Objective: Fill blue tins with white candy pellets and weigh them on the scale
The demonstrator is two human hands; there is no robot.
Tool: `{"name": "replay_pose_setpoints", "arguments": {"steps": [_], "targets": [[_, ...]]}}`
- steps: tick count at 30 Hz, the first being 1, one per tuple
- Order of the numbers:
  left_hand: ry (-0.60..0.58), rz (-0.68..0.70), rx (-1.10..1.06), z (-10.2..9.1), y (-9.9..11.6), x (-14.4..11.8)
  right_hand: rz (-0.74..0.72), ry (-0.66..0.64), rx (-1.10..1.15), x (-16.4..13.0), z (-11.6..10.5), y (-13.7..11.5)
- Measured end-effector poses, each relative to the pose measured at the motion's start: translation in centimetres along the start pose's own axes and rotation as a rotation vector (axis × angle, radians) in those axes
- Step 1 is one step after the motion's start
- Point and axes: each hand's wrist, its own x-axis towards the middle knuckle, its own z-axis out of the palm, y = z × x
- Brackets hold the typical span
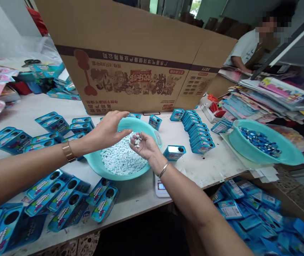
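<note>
Head view: teal basin on white table, filled with white tablets. Right hand over basin, palm up, cupped around a small lot of tablets. Left hand above the rim, loose, fingers spread, holding nothing. Step judged: portioning tablets. Next move calls for an open tin, just right of basin. Second basin at right; cardboard box behind.
</note>
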Motion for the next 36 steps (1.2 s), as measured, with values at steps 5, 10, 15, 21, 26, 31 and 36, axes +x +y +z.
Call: {"name": "replay_pose_setpoints", "arguments": {"steps": [5, 10, 15, 21, 26, 31, 36], "targets": [[0.001, 0.006, -0.007, 0.6, 0.5, 0.6, -0.059, 0.118, 0.305, -0.7, 0.2, 0.8], [-0.048, -0.002, -0.010, 1.5, 1.7, 0.9, -0.277, 0.092, 0.328, -4.1, -1.7, -2.9], [-0.139, 0.071, -0.074, 4.6, 4.7, 2.0, -0.632, 0.274, 0.202, -8.4, -5.6, -7.7], [-0.271, 0.155, -0.069, 10.2, 10.0, 4.9, -0.810, 0.453, 0.059, -8.6, -7.7, -8.3], [-0.340, 0.163, -0.054, 13.5, 12.2, 5.9, -0.871, 0.454, -0.017, -8.2, -7.9, -7.9], [-0.347, 0.153, -0.076, 14.4, 12.3, 5.9, -0.911, 0.436, -0.043, -8.1, -8.1, -7.9], [-0.363, 0.125, -0.078, 14.1, 12.1, 5.8, -0.809, 0.408, 0.125, -8.3, -8.2, -9.1]]}}
